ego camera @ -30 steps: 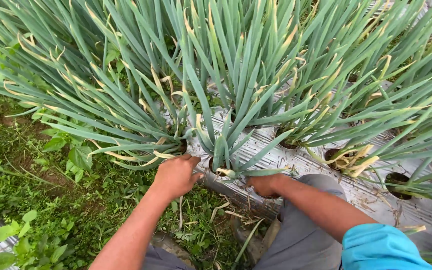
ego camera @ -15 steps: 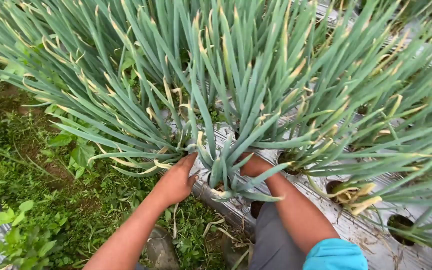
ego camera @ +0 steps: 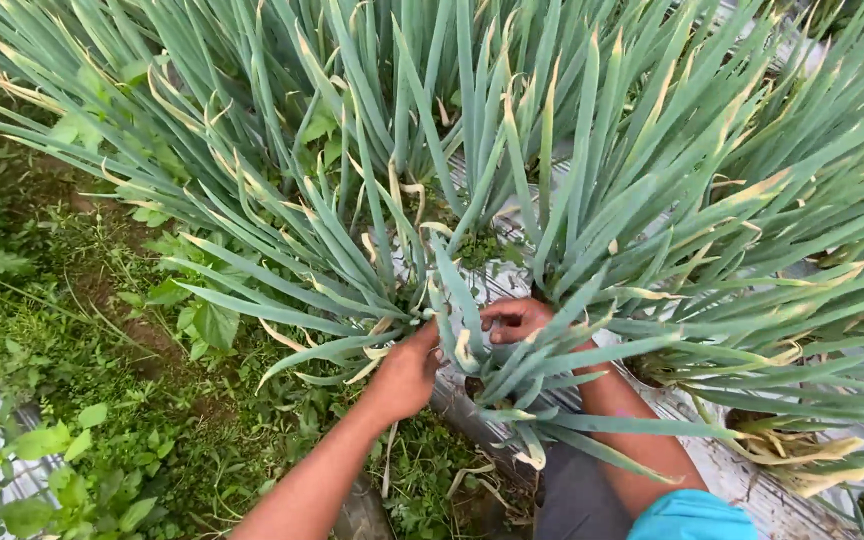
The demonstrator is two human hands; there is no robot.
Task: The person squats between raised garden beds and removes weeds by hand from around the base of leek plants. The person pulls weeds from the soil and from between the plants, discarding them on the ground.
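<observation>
My left hand (ego camera: 404,375) reaches into the base of a green onion clump (ego camera: 392,270), fingers closed around the lowest stalks where they meet the silver plastic mulch (ego camera: 512,280). Just to the right, my right hand (ego camera: 517,320) sits at the base of a neighbouring clump (ego camera: 592,250), fingers curled and partly hidden behind long blue-green leaves. Several leaves have yellow, dried tips. What the right fingers hold is hidden by the leaves.
Low weeds and grass (ego camera: 102,400) cover the ground on the left. More onion clumps (ego camera: 802,250) fill the raised, plastic-covered bed to the right and far side. My grey trousers (ego camera: 577,500) and a turquoise sleeve (ego camera: 692,518) show at the bottom.
The view has moved closer and along the bed. Both hands have shifted up into the bases of the clumps, and the right hand is now more hidden by leaves.
</observation>
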